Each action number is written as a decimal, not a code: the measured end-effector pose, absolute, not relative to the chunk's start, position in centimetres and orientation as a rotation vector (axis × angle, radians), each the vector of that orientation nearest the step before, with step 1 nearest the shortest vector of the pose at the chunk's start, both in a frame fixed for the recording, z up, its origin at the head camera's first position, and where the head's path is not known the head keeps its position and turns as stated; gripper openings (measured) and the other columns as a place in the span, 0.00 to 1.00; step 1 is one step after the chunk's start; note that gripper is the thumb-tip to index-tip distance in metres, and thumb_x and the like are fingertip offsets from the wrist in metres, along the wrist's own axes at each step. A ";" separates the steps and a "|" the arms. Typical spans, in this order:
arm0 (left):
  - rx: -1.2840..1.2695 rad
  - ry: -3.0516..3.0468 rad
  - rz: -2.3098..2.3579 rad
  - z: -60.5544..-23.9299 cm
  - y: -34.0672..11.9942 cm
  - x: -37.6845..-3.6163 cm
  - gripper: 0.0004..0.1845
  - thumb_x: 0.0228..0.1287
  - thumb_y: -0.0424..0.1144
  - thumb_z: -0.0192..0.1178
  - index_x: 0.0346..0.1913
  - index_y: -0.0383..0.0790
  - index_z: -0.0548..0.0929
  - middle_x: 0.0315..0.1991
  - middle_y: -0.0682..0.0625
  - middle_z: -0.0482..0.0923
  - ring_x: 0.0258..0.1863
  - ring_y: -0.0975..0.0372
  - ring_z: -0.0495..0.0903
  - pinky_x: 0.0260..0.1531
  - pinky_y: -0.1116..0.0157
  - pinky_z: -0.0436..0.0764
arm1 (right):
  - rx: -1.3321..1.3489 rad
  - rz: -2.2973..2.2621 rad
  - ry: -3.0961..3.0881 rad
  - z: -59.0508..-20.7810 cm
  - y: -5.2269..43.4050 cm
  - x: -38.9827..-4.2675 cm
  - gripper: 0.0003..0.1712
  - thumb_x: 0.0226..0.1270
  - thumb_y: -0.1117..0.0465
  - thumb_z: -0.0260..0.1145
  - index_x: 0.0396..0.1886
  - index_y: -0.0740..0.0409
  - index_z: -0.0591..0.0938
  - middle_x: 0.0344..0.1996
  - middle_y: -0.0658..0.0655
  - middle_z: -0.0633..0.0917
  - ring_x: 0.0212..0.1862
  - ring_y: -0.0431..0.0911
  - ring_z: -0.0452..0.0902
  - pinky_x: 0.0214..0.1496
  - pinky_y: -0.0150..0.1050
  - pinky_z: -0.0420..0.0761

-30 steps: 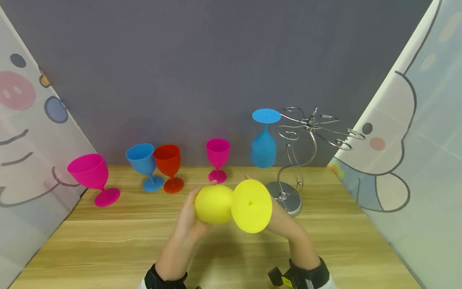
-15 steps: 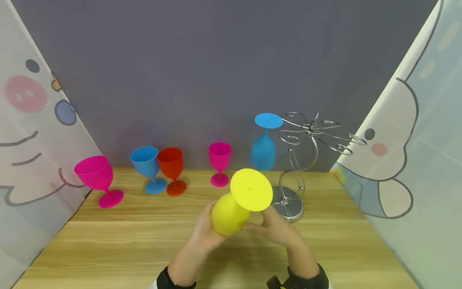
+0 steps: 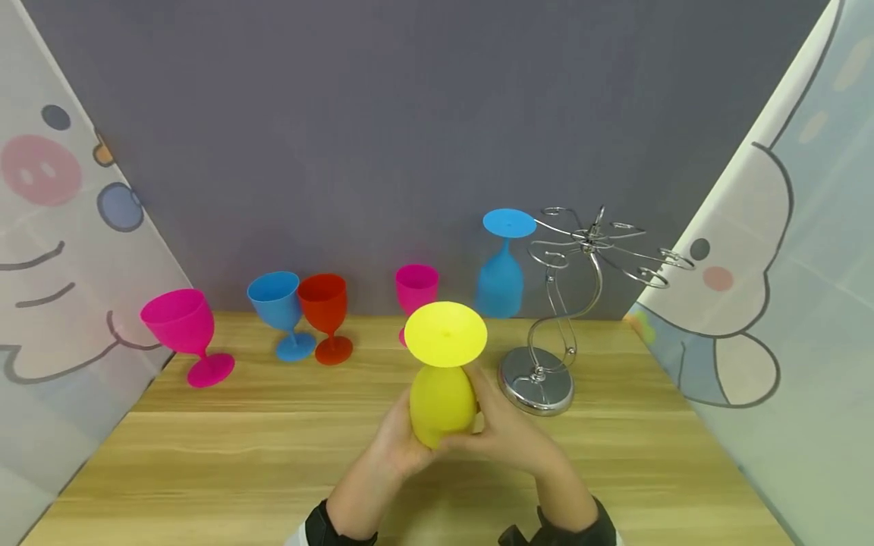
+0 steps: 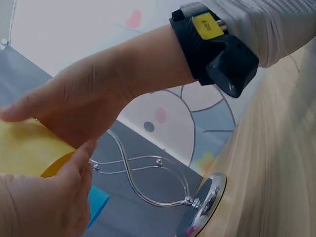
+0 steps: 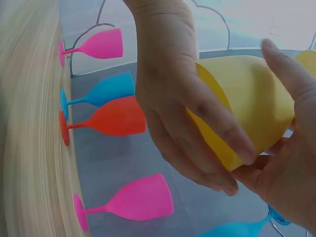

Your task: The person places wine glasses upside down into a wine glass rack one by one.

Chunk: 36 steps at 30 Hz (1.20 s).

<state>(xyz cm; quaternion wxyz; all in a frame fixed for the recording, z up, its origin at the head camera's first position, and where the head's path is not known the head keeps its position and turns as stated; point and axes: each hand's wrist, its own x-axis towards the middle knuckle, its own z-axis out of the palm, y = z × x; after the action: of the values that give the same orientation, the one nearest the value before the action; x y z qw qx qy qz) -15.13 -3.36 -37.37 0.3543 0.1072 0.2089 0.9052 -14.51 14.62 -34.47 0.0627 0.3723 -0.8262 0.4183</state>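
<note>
A pale wooden table [image 3: 205,455] stands against a grey-purple back wall, with white cartoon-printed curtains closing in on the left and right sides. Above the near middle of the table, both hands hold a yellow goblet [image 3: 442,402] upside down, its round foot uppermost and its bowl pointing down, clear of the tabletop. The left hand [image 3: 396,444] cups the bowl from the left with its fingers curled round it, and the right hand [image 3: 508,432] wraps the bowl from the right, thumb and fingers bent against it; the right wrist view shows the fingers of both hands lapping over the bowl's open rim.

Just to the right of the goblet and a little farther back stands a chrome wire glass rack [image 3: 567,303], its round mirrored base on the table and its looped arms spread at the top. A blue goblet [image 3: 501,265] hangs upside down from the rack's left arm, foot on top.

Along the far edge of the table, upright, stand four more goblets: a small pink goblet [image 3: 416,287] partly hidden behind the yellow foot, then, well to the left, a red goblet [image 3: 324,315] and a second blue goblet [image 3: 280,311], bowls touching or nearly so. Farthest left, near the curtain, is a large pink goblet [image 3: 180,330], which looks tilted in the wide head view.

Dark wrist straps show at the near edge of the picture on both forearms
</note>
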 end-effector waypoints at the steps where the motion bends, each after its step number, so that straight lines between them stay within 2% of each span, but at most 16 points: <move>1: 0.263 0.546 2.341 -37.3 -3.3 -15.1 0.22 0.78 0.50 0.30 0.53 0.43 0.73 0.45 0.48 0.76 0.43 0.61 0.79 0.43 0.68 0.82 | 1.133 1.268 -2.486 -34.5 14.6 -14.6 0.63 0.47 0.55 0.80 0.76 0.48 0.49 0.67 0.54 0.67 0.63 0.46 0.68 0.66 0.48 0.72; 7: 0.209 0.569 2.355 -37.1 -3.0 -14.8 0.22 0.77 0.51 0.30 0.52 0.42 0.72 0.43 0.48 0.75 0.40 0.61 0.80 0.40 0.69 0.83 | 1.166 1.224 -2.449 -34.6 14.6 -14.8 0.65 0.41 0.56 0.82 0.75 0.52 0.50 0.65 0.56 0.67 0.62 0.47 0.69 0.66 0.47 0.72; 19: 0.274 0.617 2.335 -37.3 -2.7 -14.6 0.20 0.77 0.55 0.36 0.58 0.46 0.68 0.48 0.45 0.75 0.45 0.59 0.80 0.42 0.68 0.83 | 1.153 1.151 -2.409 -34.8 14.8 -14.6 0.60 0.46 0.53 0.80 0.74 0.57 0.53 0.65 0.59 0.70 0.61 0.49 0.71 0.65 0.48 0.74; 29: 0.283 0.660 2.347 -37.3 -2.7 -14.4 0.19 0.76 0.54 0.39 0.51 0.46 0.74 0.44 0.48 0.79 0.40 0.62 0.83 0.37 0.71 0.84 | 1.208 1.182 -2.366 -34.6 14.6 -14.7 0.60 0.45 0.54 0.81 0.74 0.54 0.54 0.66 0.58 0.70 0.61 0.48 0.72 0.63 0.46 0.75; 36: 0.386 0.676 2.321 -37.4 -2.5 -14.6 0.20 0.75 0.57 0.40 0.51 0.47 0.74 0.45 0.49 0.78 0.40 0.63 0.82 0.35 0.73 0.82 | 1.236 1.100 -2.319 -34.9 15.1 -15.0 0.58 0.44 0.54 0.81 0.72 0.57 0.57 0.61 0.59 0.73 0.57 0.48 0.74 0.60 0.46 0.77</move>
<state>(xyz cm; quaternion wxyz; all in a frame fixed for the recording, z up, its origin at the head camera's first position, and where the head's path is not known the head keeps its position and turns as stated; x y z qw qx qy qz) -14.58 -2.50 -37.44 0.3398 0.1484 0.2597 0.8917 -14.96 15.08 -34.90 0.1460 0.4291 -0.8054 0.3820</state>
